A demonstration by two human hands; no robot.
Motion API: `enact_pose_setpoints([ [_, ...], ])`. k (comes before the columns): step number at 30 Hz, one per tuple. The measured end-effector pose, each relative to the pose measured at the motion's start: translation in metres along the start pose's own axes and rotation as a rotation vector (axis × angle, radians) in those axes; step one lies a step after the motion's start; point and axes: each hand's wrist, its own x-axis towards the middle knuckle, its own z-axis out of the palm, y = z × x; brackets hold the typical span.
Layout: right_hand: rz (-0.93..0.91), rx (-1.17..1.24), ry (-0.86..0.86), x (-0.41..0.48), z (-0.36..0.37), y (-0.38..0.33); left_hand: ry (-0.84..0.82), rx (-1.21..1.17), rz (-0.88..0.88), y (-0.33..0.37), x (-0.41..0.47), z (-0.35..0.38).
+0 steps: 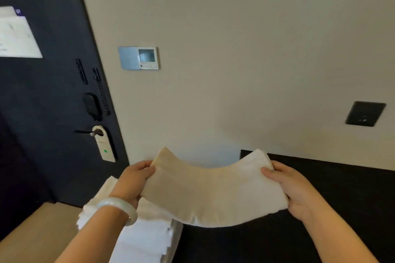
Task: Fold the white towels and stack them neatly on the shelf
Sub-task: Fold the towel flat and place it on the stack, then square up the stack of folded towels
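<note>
A folded white towel (pixel 211 194) hangs in the air between both hands, sagging in the middle with its two ends raised. My left hand (pixel 133 179) grips its left end, thumb on top. My right hand (pixel 292 188) grips its right end the same way. Below my left forearm lies a pile of white towels (pixel 147 239), partly hidden by the arm and the held towel. The held towel hovers over the left edge of a dark shelf surface (pixel 320 177).
A dark door (pixel 53 92) with a handle and a hanging tag stands at the left. A beige wall behind carries a control panel (pixel 139 57) and a dark switch plate (pixel 365 113). A tan surface (pixel 38 228) shows at the bottom left.
</note>
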Motion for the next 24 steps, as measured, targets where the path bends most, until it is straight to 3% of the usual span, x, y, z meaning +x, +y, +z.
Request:
enact_pose_setpoints([
  [5,0.050,0.038,-0.017,-0.006,0.095,0.001,0.011,0.026,0.003,0.013,0.024,-0.082],
  [15,0.053,0.121,-0.031,0.065,0.185,0.007,0.057,0.027,-0.031,0.022,0.089,-0.151],
  [24,0.179,0.154,0.043,0.106,0.273,0.080,0.054,0.107,-0.154,-0.036,0.154,-0.217],
])
